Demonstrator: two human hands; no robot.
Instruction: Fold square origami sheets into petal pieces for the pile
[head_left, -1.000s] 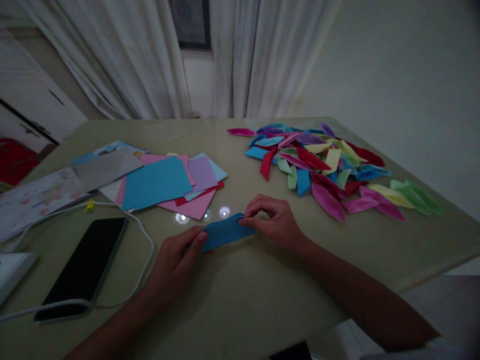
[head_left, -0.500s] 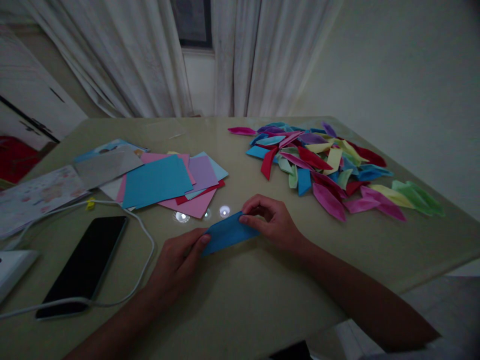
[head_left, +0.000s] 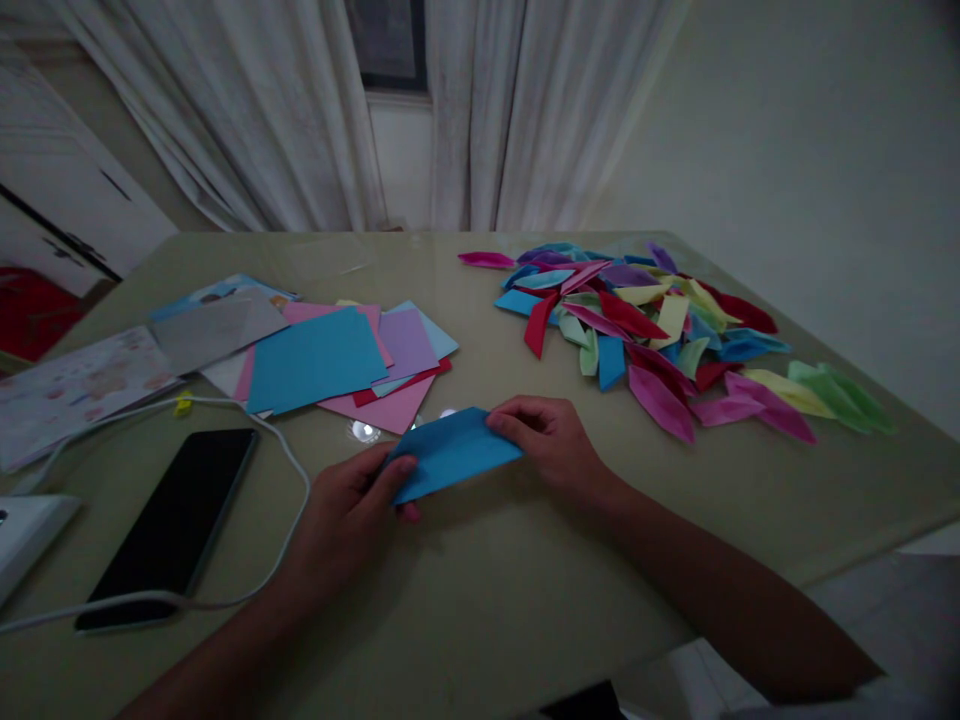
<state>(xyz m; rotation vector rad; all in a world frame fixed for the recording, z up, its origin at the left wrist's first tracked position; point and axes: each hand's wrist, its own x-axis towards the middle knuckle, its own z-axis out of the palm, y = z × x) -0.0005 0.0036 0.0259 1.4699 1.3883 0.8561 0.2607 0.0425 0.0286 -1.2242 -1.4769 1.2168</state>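
Note:
A folded piece of blue paper (head_left: 456,452) is held just above the table between both hands. My left hand (head_left: 358,500) pinches its left end, thumb on top and fingers beneath. At the right end, my right hand (head_left: 551,440) grips the paper between thumb and fingers. Beyond the hands to the left lie loose sheets of coloured paper, with a blue sheet (head_left: 319,362) on top. A heap of folded paper pieces (head_left: 626,320) in several colours spreads over the far right of the table.
A black phone (head_left: 171,530) lies at the left with a white cable (head_left: 300,470) looped around it. A white device (head_left: 30,540) sits at the left edge. Printed sheets (head_left: 82,390) and a small yellow item (head_left: 183,404) are nearby on the table (head_left: 480,620).
The blue paper has tilted so that more of its face shows, and its left end has shifted slightly left and up. My left fingertips now show below it.

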